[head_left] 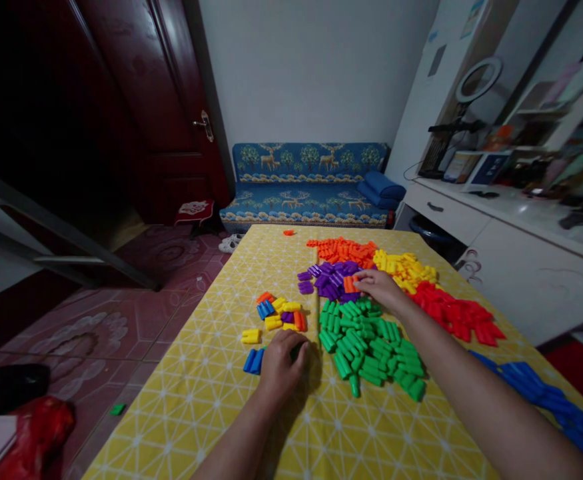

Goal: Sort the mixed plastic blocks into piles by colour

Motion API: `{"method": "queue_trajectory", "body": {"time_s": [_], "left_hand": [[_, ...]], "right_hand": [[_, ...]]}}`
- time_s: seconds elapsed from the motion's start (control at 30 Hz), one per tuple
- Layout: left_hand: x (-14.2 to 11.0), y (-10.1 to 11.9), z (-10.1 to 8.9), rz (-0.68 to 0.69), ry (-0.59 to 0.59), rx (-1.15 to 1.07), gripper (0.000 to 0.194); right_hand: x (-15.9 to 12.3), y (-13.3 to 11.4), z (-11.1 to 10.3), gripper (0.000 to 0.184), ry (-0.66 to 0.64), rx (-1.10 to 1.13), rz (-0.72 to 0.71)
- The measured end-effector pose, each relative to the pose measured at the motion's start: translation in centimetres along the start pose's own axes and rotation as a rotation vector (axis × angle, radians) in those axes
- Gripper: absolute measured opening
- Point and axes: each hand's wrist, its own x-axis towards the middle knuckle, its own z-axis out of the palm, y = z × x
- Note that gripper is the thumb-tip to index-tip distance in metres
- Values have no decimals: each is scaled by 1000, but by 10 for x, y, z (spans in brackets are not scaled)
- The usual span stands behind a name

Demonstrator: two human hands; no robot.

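Observation:
Plastic blocks lie sorted by colour on a yellow patterned tablecloth point(251, 413). My left hand point(282, 365) rests curled on the cloth, fingers closed over a green block point(296, 349), next to two blue blocks point(253, 361). My right hand point(380, 288) reaches forward and pinches an orange block point(350, 285) at the edge of the purple pile point(328, 277). A green pile point(368, 343) lies under my right forearm. A small mixed cluster point(280, 313) of blue, yellow, orange and purple blocks sits ahead of my left hand.
Orange pile point(344, 250), yellow pile point(406, 269), red pile point(454, 317) and blue pile point(546, 397) lie to the right. A lone orange block point(288, 232) sits far back. A blue sofa point(306, 183) stands behind the table, a white counter point(511, 233) to the right.

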Motion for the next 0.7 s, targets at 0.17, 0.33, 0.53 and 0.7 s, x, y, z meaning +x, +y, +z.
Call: {"method": "queue_trajectory", "body": {"time_s": [0.17, 0.33, 0.53, 0.7], "left_hand": [[0, 0, 0, 4, 3, 0, 19], [0, 0, 0, 5, 12, -20, 20], [-1, -10, -1, 9, 121, -67, 20], [4, -23, -13, 4, 277, -7, 31]], "right_hand": [[20, -19, 25, 43, 174, 21, -187], [-44, -25, 75, 46, 51, 94, -326], [-151, 6, 129, 33, 15, 164, -228], [-179, 31, 140, 29, 18, 49, -250]]}}
